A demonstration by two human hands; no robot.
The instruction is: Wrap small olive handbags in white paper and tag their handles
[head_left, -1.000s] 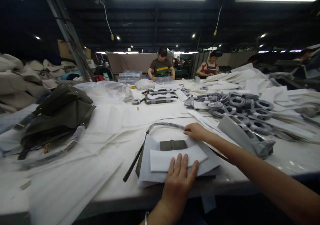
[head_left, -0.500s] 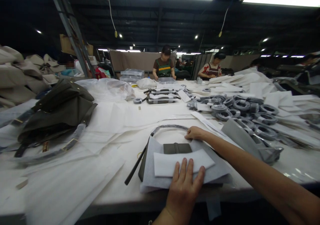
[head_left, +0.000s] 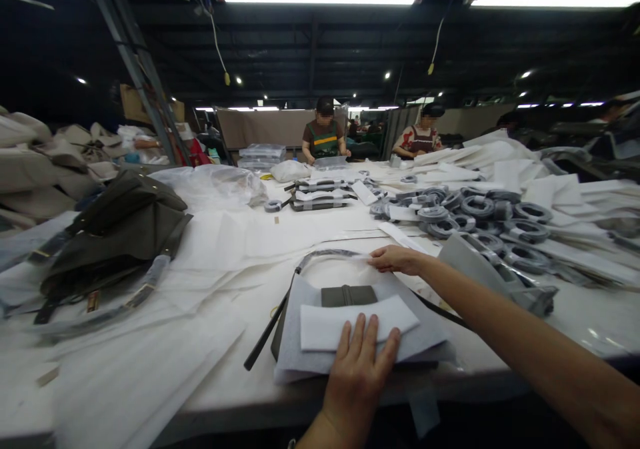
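Note:
A dark olive handbag (head_left: 281, 326) lies at the table's front edge, largely covered by a thin white foam sheet (head_left: 290, 362). A thicker white foam strip (head_left: 325, 329) rests across it, below an exposed olive flap with a band (head_left: 349, 295). My left hand (head_left: 357, 366) lies flat on the strip, fingers spread. Beyond the flap arches the plastic-wrapped handle (head_left: 327, 254). At the right end of this arch, my right hand (head_left: 395, 260) has its fingers closed on the handle; its fingertips are partly hidden. A dark strap end (head_left: 265, 336) sticks out to the left.
Another olive bag (head_left: 120, 229) with wrapped handles stands left, beside white sheets (head_left: 150, 369). Coiled wrapped straps (head_left: 477, 206) and a grey piece (head_left: 480, 276) lie right. Wrapped bags (head_left: 320, 196) sit further back. Two people (head_left: 324, 136) work across the table.
My right hand's fingers are straighter and less curled at the handle. My left hand stays flat on the foam strip. The whole view has shifted slightly.

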